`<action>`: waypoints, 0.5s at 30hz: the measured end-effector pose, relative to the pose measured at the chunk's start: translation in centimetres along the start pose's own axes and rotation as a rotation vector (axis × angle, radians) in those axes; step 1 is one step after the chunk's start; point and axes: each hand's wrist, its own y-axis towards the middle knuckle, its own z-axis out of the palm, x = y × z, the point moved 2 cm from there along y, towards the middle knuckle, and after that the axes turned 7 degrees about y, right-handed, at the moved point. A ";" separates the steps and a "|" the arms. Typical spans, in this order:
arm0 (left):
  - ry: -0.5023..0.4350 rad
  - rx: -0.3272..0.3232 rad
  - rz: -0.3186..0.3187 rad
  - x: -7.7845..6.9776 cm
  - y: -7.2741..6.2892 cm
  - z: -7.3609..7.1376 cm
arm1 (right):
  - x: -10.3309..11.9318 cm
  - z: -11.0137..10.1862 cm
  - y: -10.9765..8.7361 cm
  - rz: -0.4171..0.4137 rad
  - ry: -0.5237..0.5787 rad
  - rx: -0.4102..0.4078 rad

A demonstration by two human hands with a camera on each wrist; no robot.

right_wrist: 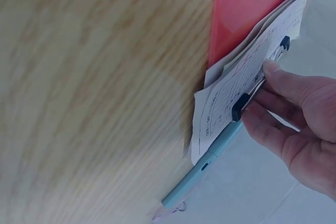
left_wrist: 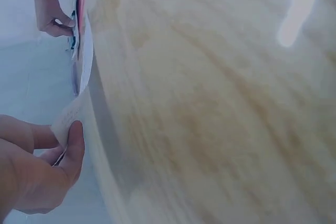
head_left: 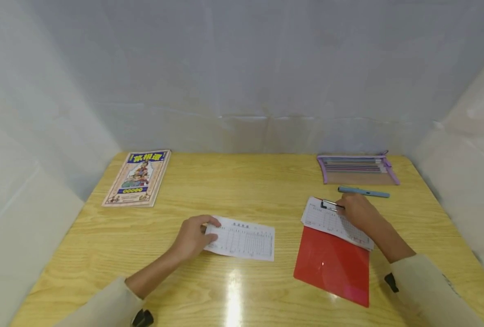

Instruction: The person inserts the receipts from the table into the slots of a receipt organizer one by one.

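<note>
My left hand (head_left: 192, 237) pinches the left end of a printed form slip (head_left: 242, 240) between thumb and fingers. In the left wrist view that slip (left_wrist: 69, 119) bends up from the table toward the fingers of my left hand (left_wrist: 44, 166). On the right, a red clipboard (head_left: 333, 268) bears several similar slips (head_left: 327, 220) at its top. My right hand (head_left: 358, 213) pinches the clipboard's metal clip (head_left: 331, 204) at the top edge. The right wrist view shows the thumb of my right hand (right_wrist: 310, 114) on the clip, which has black ends (right_wrist: 240, 107).
Behind the clipboard lies a blue pen (head_left: 364, 192), with a purple-edged pencil case (head_left: 358, 177) beyond it. A book (head_left: 137, 179) lies at the back left. Pale sheeting (head_left: 242, 77) stands behind the wooden table (head_left: 233, 181) and along both sides.
</note>
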 end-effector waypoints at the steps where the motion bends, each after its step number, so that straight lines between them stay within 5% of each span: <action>1: 0.005 -0.007 0.004 -0.2 0.1 -0.1 | 0.0 0.0 0.0 0.003 0.002 0.003; 9: -0.050 0.028 -0.010 -2.3 0.8 -0.1 | 0.1 0.0 0.1 -0.004 0.004 0.000; 15: -0.134 0.064 0.043 -4.0 1.4 1.1 | 0.2 0.0 0.0 0.016 0.009 0.007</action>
